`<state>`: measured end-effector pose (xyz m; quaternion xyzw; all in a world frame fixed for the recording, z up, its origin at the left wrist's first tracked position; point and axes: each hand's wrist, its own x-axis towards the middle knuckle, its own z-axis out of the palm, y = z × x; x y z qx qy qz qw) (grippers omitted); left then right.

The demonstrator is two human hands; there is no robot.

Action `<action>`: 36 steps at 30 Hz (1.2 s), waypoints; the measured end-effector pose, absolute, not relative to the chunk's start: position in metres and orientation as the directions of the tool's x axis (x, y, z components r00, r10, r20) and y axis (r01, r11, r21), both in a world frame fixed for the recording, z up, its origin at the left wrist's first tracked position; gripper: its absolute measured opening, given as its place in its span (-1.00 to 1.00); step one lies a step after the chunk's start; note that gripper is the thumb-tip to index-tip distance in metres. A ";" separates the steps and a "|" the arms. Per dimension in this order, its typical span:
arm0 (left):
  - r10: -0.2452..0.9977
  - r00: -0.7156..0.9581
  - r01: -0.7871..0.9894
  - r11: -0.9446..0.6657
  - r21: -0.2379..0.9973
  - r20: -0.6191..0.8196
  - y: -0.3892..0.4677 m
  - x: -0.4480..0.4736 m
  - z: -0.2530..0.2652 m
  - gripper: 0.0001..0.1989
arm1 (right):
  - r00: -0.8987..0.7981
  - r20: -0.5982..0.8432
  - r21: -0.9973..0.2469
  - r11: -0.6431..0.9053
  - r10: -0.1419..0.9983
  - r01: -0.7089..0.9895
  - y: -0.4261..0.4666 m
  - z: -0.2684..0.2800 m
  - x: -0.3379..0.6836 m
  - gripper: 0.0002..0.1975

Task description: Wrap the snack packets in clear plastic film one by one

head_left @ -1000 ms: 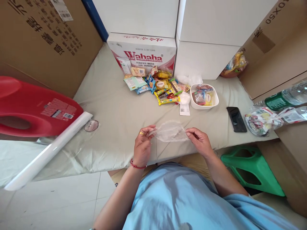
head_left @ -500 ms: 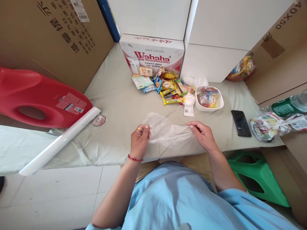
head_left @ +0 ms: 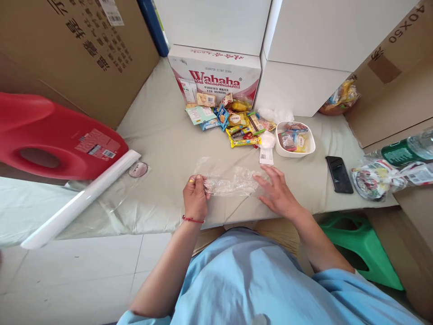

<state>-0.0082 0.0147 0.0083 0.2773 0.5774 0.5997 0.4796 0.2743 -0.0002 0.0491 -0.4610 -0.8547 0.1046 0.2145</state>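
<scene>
A clear plastic bag or sheet (head_left: 230,183), crumpled and see-through, stretches between my hands above the near edge of the table. My left hand (head_left: 196,195) is closed on its left end, thumb pressed over the fingers. At the right end, my right hand (head_left: 277,192) has its fingers spread, the tips at or just beside the plastic. Beyond the hands lie a pile of wrapped snacks (head_left: 237,119) and a white tub (head_left: 295,154) with several packets inside. A small white packet (head_left: 266,155) lies between pile and tub.
A red jug (head_left: 64,135) and a white plastic roll (head_left: 84,198) lie at left, beside a small round item (head_left: 138,169). A black phone (head_left: 339,175) and a bottle (head_left: 409,151) are at right. A Wahaha box (head_left: 216,67) stands behind; a green stool (head_left: 368,253) is below.
My right hand has opened from its pinch and moved slightly left. The plastic has gone from spread out to more gathered and crumpled. My left hand keeps its hold.
</scene>
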 end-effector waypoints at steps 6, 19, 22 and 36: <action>0.922 -0.259 -0.228 0.233 0.945 -0.289 0.016 -0.013 0.015 -0.49 | -0.622 0.153 -0.319 0.634 0.768 0.704 0.035 0.042 0.238 -0.69; 0.895 -0.073 -0.337 0.392 0.856 -0.439 0.020 -0.023 0.009 -0.53 | -0.234 -0.212 -0.977 -0.214 0.949 0.018 0.018 0.035 0.234 -0.62; 0.896 -0.081 -0.348 0.385 0.855 -0.437 0.019 -0.025 0.012 -0.54 | -0.050 -0.254 -0.953 -0.259 0.966 -0.159 0.021 0.036 0.239 -0.57; 0.925 -0.288 -0.041 0.248 0.968 -0.249 0.015 -0.043 0.004 -0.56 | 0.281 -0.230 -0.953 -0.274 0.932 0.131 -0.005 0.015 0.295 -0.54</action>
